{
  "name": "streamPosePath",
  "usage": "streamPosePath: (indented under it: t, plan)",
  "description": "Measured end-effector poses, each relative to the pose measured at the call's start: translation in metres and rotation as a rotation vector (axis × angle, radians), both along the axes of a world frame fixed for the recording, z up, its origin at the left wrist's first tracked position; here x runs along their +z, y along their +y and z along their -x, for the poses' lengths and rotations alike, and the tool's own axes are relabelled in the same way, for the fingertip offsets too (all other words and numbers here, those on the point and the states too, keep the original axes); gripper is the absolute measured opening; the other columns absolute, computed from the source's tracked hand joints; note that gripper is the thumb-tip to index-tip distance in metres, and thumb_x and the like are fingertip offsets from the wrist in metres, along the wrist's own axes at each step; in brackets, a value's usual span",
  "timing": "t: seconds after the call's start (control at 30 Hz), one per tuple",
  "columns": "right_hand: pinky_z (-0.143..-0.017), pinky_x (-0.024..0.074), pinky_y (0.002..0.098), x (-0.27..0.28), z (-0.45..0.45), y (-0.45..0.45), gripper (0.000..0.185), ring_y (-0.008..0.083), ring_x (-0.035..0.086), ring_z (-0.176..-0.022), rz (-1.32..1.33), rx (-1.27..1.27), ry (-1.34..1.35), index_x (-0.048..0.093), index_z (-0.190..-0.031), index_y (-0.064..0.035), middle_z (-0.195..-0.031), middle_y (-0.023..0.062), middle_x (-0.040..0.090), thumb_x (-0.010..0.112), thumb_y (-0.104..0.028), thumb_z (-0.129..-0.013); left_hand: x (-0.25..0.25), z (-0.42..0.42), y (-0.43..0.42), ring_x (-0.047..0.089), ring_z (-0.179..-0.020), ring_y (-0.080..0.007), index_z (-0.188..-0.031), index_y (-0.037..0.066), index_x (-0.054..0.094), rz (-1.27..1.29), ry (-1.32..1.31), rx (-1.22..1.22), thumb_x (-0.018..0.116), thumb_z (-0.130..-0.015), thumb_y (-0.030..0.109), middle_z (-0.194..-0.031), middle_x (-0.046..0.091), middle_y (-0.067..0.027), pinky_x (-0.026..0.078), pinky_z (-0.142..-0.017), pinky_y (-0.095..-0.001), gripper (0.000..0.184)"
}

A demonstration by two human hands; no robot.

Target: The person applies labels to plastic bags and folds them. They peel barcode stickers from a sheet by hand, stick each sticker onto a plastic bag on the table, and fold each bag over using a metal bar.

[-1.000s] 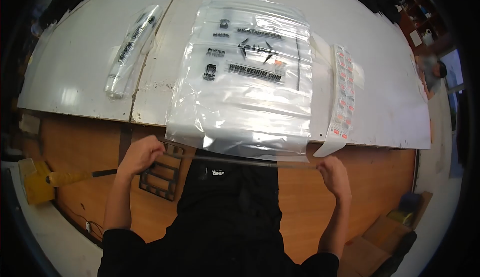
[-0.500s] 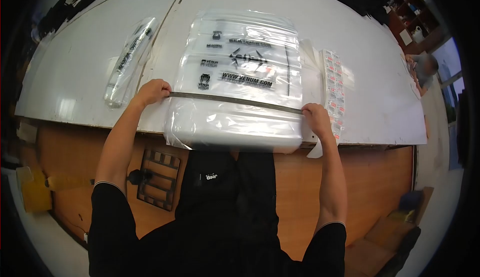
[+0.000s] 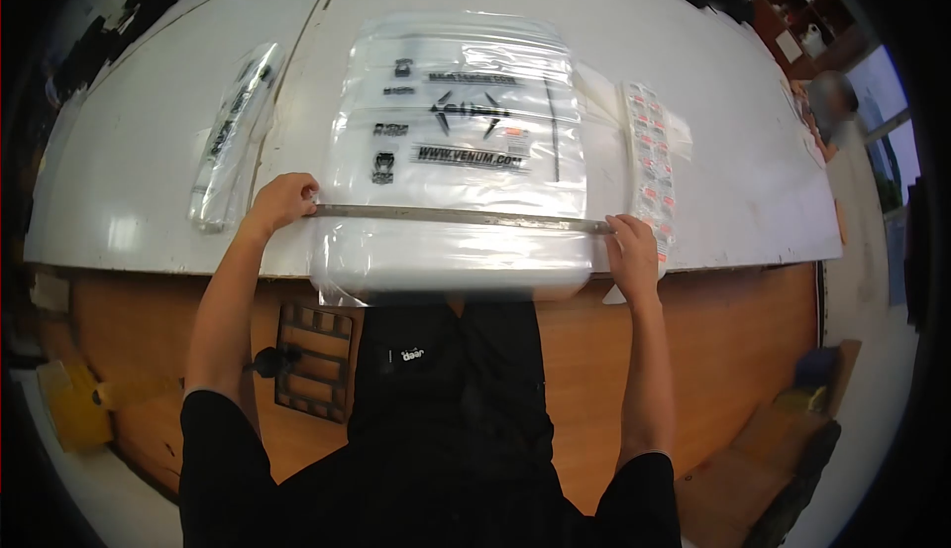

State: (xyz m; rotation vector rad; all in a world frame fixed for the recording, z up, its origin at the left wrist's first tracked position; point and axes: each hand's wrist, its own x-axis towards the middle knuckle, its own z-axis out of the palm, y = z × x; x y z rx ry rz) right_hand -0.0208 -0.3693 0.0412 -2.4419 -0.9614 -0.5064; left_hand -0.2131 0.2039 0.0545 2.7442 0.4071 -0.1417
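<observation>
A long thin metal strip point(image 3: 456, 216) lies across the lower part of a stack of clear printed plastic bags point(image 3: 466, 176). Its left end is pinched by my left hand point(image 3: 286, 201), beside the stack's left edge. My right hand point(image 3: 631, 242) holds the other end just past the right edge. The bags' near edge hangs slightly over the table's front. To the right of the stack lies a strip of stickers with red print point(image 3: 649, 157), its lower end partly behind my right hand.
A rolled plastic bag point(image 3: 233, 137) lies at the left of the white table point(image 3: 753, 171). Below are a black metal rack point(image 3: 313, 360) and a yellow object point(image 3: 74, 404). Cardboard point(image 3: 738, 464) is at the lower right. Another person point(image 3: 830, 107) sits at the far right.
The strip was below the table's front edge, then came up onto the bags; since then it has moved slightly toward me across them. Both hands have kept hold of its ends.
</observation>
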Motion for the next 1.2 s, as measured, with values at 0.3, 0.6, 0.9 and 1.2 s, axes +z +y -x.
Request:
streamPosePath:
  t: [0.3,0.6,0.9,1.2]
  plan:
    - [-0.11,0.0427,0.0418,-0.055,0.039,-0.112,0.059,0.0319,0.053,-0.132,-0.691,-0.85,0.456,0.052,-0.142,0.0018,-0.14,0.0205,0.057,0.071,-0.027,-0.094,-0.003,-0.024,-0.156,0.069,-0.091,-0.0314,-0.105,0.004,0.07,0.223,-0.529,-0.087,0.072,-0.085,0.0,-0.105,0.07,-0.0123,0.058,-0.075,-0.0374,0.02]
    - [-0.078,0.053,0.0255,-0.077,0.033,-0.108,0.045,0.0153,0.067,-0.092,-1.368,-0.487,0.972,0.059,-0.13,0.0014,-0.109,0.0079,0.07,0.071,-0.028,-0.098,-0.007,-0.14,-0.417,0.067,-0.097,-0.0339,-0.102,0.007,0.072,0.533,-0.551,-0.581,0.071,-0.085,0.01,-0.1,0.07,-0.0136,0.054,-0.084,-0.0448,0.017]
    - [-0.086,0.055,0.0306,-0.044,0.035,-0.11,0.036,0.0162,0.068,-0.099,-1.339,-0.51,1.092,0.062,-0.127,0.0058,-0.111,0.0099,0.07,0.065,-0.008,-0.094,-0.02,-0.198,-0.499,0.066,-0.1,-0.0351,-0.103,0.006,0.073,0.488,-0.468,-0.676,0.068,-0.088,0.013,-0.105,0.069,-0.0127,0.054,-0.084,-0.0466,0.017]
    - [-0.089,0.054,0.0301,-0.036,0.027,-0.108,0.035,0.0167,0.068,-0.103,-1.36,-0.378,1.154,0.063,-0.128,0.0079,-0.116,0.0118,0.07,0.065,-0.008,-0.097,-0.013,-0.208,-0.518,0.067,-0.1,-0.0343,-0.1,0.006,0.074,0.49,-0.287,-0.628,0.063,-0.092,0.026,-0.105,0.07,-0.0127,0.054,-0.085,-0.0456,0.024]
